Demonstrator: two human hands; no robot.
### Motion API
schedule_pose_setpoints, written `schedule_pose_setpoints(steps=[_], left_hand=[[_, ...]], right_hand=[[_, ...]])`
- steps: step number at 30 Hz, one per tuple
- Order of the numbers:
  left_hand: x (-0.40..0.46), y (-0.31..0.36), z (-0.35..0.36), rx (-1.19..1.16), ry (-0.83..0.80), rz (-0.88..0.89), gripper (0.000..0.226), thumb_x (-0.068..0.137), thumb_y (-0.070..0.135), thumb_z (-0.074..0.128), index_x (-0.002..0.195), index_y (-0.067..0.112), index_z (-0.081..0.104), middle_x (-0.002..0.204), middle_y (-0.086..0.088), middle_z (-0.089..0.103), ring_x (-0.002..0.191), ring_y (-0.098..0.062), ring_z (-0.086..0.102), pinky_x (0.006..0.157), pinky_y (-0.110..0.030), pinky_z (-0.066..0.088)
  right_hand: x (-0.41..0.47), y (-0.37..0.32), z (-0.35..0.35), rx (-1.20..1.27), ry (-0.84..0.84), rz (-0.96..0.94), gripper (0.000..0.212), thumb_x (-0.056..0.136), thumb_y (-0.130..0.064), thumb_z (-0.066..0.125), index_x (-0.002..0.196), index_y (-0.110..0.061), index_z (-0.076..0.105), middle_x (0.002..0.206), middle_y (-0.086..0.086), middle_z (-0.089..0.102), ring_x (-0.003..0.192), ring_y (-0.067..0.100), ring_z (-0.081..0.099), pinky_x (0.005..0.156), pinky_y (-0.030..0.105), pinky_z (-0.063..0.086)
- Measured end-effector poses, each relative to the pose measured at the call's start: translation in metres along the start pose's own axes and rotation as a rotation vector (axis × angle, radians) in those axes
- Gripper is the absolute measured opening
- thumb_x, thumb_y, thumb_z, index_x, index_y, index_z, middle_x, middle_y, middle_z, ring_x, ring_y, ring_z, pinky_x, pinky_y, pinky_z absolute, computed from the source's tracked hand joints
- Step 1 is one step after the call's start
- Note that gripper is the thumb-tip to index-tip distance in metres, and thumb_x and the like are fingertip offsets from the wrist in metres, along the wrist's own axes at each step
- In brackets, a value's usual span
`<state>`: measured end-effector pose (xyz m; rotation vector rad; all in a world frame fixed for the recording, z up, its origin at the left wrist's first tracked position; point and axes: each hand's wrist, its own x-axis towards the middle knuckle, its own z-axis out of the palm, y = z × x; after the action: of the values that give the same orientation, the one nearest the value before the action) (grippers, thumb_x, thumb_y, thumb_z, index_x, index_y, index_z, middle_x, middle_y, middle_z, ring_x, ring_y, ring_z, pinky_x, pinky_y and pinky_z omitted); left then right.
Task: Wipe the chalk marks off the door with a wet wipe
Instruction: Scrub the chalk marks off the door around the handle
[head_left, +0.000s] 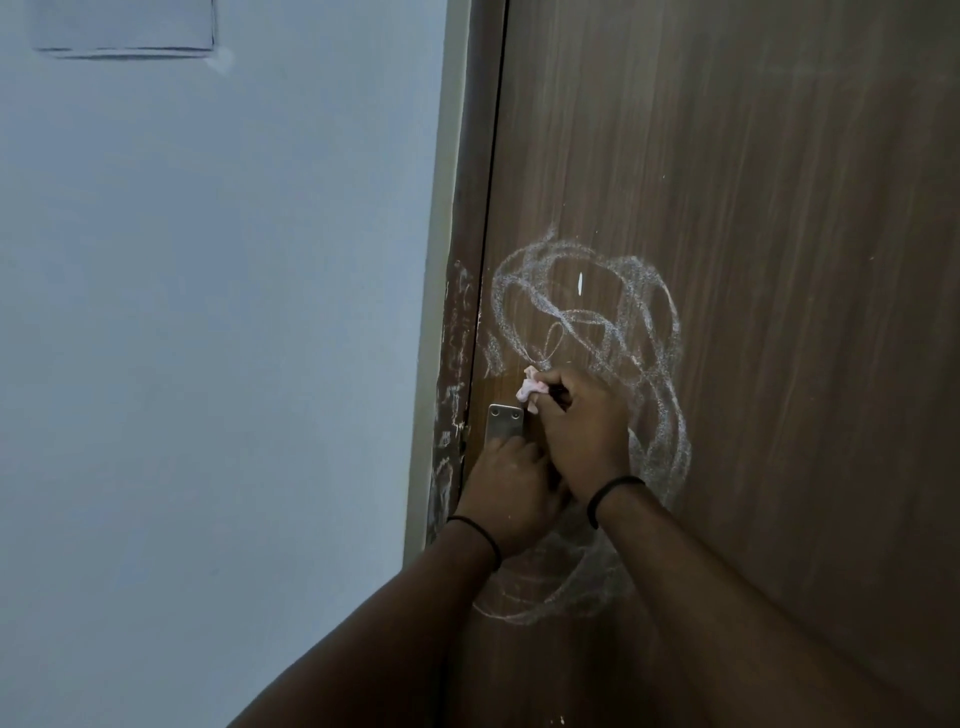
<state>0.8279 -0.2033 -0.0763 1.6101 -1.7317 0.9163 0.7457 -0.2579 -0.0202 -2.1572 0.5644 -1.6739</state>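
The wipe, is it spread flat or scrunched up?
Scrunched up: the small pinkish-white wet wipe is a crumpled wad pinched by the right hand.

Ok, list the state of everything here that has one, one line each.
Door: closed against its frame, scribbled with chalk.
Chalk marks: mostly unwiped, looping above and below the hands.
Door frame: smeared with white marks.
Wet wipe: crumpled, pressed to the door.
Right hand: grips the wet wipe.
Left hand: on the door below the metal plate; its grip is hidden.
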Motion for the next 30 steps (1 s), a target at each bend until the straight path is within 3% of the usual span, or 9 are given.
schedule_pose_setpoints(steps=[4,8,11,14,16,18,21,24,30], left_hand=[[0.009,-0.013,0.007,0.069,0.004,0.091,0.051,0.089,0.057,0.039,0.085,0.019,0.073,0.076,-0.002,0.072,0.072,-0.021,0.063,0.083,-0.033,0.046],[0.004,-0.018,0.024,0.183,0.05,0.083,0.023,0.086,0.033,0.058,0.079,0.015,0.07,0.067,-0.005,0.068,0.062,-0.025,0.061,0.081,-0.035,0.049],[0.001,-0.017,0.041,0.158,0.221,0.034,0.01,0.082,0.025,0.068,0.079,0.016,0.069,0.064,-0.004,0.064,0.057,-0.026,0.057,0.07,-0.037,0.049],[0.003,-0.017,0.05,0.159,0.413,0.064,0.021,0.091,0.033,0.06,0.08,0.017,0.07,0.062,-0.004,0.064,0.055,-0.026,0.056,0.063,-0.033,0.044],[0.005,-0.015,0.049,0.12,0.493,0.049,0.042,0.099,0.039,0.042,0.079,0.017,0.07,0.061,-0.004,0.063,0.053,-0.026,0.055,0.061,-0.032,0.042],[0.004,-0.014,0.047,0.142,0.478,0.045,0.033,0.096,0.032,0.048,0.076,0.016,0.068,0.06,-0.004,0.061,0.052,-0.025,0.052,0.059,-0.031,0.037],[0.002,-0.015,0.045,0.213,0.417,0.045,0.01,0.079,0.018,0.06,0.071,0.015,0.066,0.057,-0.004,0.055,0.051,-0.025,0.047,0.057,-0.031,0.032],[0.003,-0.015,0.045,0.213,0.439,0.045,0.007,0.078,0.017,0.064,0.071,0.015,0.065,0.055,-0.004,0.054,0.05,-0.025,0.048,0.056,-0.031,0.035],[0.003,-0.011,0.045,0.104,0.45,0.003,0.023,0.087,0.028,0.06,0.068,0.017,0.065,0.062,-0.003,0.062,0.058,-0.025,0.055,0.06,-0.032,0.039]], right_hand=[[0.017,-0.001,0.005,-0.099,-0.027,-0.105,0.011,0.089,-0.01,0.072,0.093,-0.02,0.075,0.097,-0.011,0.07,0.083,-0.013,0.058,0.073,0.0,0.041],[0.036,-0.009,0.013,-0.194,-0.022,-0.224,0.009,0.087,-0.012,0.074,0.093,-0.018,0.076,0.093,-0.006,0.069,0.083,0.006,0.059,0.073,0.016,0.045],[0.043,-0.02,0.019,-0.209,-0.06,-0.318,0.007,0.089,-0.016,0.074,0.096,-0.017,0.076,0.09,-0.006,0.07,0.079,0.003,0.058,0.068,0.014,0.046],[0.048,-0.023,0.026,-0.248,-0.223,-0.365,0.011,0.09,-0.005,0.071,0.082,-0.002,0.077,0.093,0.01,0.073,0.087,0.015,0.066,0.08,0.018,0.05],[0.049,-0.022,0.027,-0.269,-0.316,-0.388,0.012,0.089,0.009,0.065,0.086,0.008,0.077,0.105,0.024,0.072,0.097,0.019,0.065,0.083,0.002,0.042],[0.047,-0.019,0.024,-0.306,-0.366,-0.426,0.013,0.089,0.01,0.064,0.088,0.007,0.077,0.105,0.025,0.071,0.095,0.02,0.06,0.084,0.004,0.042],[0.049,-0.013,0.013,-0.333,-0.219,-0.436,0.012,0.087,-0.003,0.071,0.081,-0.008,0.08,0.091,0.006,0.072,0.088,0.016,0.062,0.082,0.03,0.051],[0.054,-0.017,0.016,-0.257,-0.084,-0.399,0.015,0.085,-0.002,0.073,0.074,-0.011,0.078,0.085,0.001,0.072,0.082,0.001,0.057,0.078,0.009,0.044],[0.033,-0.016,0.025,-0.291,-0.322,-0.479,0.02,0.092,-0.006,0.068,0.074,-0.003,0.078,0.079,0.011,0.068,0.075,0.018,0.058,0.07,0.015,0.036]])
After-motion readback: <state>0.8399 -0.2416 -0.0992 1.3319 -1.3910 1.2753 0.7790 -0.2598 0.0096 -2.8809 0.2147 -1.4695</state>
